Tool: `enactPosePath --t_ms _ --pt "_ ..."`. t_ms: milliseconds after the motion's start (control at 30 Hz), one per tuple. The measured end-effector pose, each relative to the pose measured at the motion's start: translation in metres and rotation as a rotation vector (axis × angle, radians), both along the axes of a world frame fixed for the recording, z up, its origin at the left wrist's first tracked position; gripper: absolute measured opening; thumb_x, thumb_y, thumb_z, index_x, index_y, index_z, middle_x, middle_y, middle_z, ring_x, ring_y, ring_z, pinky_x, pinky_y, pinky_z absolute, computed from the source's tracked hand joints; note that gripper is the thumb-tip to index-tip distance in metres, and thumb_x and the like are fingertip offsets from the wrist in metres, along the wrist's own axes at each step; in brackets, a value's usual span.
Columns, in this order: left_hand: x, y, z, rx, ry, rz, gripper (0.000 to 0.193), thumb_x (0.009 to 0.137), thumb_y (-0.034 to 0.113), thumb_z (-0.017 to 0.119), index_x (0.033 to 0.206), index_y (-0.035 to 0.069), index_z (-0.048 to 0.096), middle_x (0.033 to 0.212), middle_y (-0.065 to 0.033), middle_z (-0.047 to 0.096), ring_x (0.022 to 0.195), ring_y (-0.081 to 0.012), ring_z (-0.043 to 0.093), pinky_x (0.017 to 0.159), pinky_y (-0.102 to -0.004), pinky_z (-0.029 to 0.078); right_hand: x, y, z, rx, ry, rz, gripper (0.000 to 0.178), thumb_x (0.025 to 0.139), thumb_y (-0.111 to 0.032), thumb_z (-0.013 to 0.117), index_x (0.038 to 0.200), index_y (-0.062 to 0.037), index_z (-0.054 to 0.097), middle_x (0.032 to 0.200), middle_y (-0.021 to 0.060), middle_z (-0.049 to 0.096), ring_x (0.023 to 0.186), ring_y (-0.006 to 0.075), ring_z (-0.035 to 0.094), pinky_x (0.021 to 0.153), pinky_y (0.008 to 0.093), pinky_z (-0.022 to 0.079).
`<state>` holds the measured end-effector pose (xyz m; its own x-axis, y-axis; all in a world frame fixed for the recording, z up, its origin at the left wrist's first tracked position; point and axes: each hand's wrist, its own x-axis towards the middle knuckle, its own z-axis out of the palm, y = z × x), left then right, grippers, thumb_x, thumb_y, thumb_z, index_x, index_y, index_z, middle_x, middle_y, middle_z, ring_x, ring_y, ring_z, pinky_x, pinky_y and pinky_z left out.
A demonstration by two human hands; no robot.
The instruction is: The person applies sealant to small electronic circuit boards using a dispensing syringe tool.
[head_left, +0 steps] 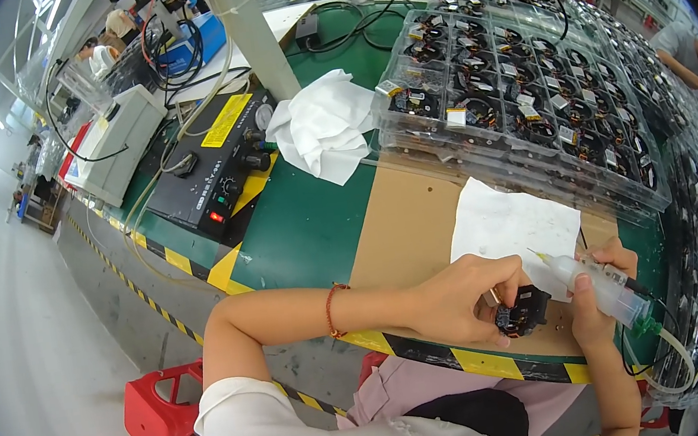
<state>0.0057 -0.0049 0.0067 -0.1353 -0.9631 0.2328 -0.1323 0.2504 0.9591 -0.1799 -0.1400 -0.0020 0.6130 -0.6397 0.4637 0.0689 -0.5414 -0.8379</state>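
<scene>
My left hand [461, 297] pinches a small black electronic part [524, 311] near the front edge of the bench. In my right hand [593, 303] is a clear glue-dispensing syringe [609, 289] with a thin needle tip and a green cap at its rear, from which a hose runs. The needle tip points up and left, above a white cloth [502, 221] and apart from the black part. Beneath both hands lies a brown board [397, 216] on the green bench top.
Stacked clear trays [518, 101] full of small black parts stand behind and to the right. At the left are a black control box [212, 165] and a crumpled white cloth [325, 125]. A red stool [161, 415] stands below. Other people work across the bench.
</scene>
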Motion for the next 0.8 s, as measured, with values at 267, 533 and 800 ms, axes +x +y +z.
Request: enactPosePath --t_ms 267,533,800 --pt "-0.0010 -0.0042 0.0067 0.106 0.118 -0.136 0.067 0.065 0.005 0.074 0.123 0.010 0.043 0.107 -0.0073 0.052 0.080 -0.0140 0.057 0.059 -0.0233 0.051 0.0040 -0.0071 -0.0017 -0.300 -0.041 0.006 0.030 0.079 -0.017 0.058 0.096 -0.0052 0.037 0.081 0.0073 0.041 0.058 0.0084 0.041 0.051 0.0193 0.036" --pt "0.0036 -0.0035 0.0032 0.130 0.146 -0.186 0.062 0.069 0.004 0.068 0.125 0.010 0.043 0.109 -0.0046 0.051 0.084 -0.0118 0.052 0.058 -0.0215 0.048 0.0044 -0.0074 -0.0003 -0.269 0.006 0.005 0.029 0.078 -0.015 0.057 0.097 -0.0055 0.037 0.083 0.0077 0.041 0.059 0.0084 0.042 0.052 0.0192 0.037" --pt "-0.0004 -0.0018 0.0003 0.172 0.172 -0.176 0.058 0.067 0.000 0.065 0.121 0.007 0.044 0.105 -0.0041 0.057 0.079 -0.0109 0.054 0.060 -0.0228 0.048 0.0049 -0.0026 0.0029 -0.242 -0.012 0.015 0.031 0.078 -0.017 0.059 0.097 -0.0054 0.038 0.082 0.0078 0.043 0.065 0.0111 0.043 0.058 0.0217 0.038"
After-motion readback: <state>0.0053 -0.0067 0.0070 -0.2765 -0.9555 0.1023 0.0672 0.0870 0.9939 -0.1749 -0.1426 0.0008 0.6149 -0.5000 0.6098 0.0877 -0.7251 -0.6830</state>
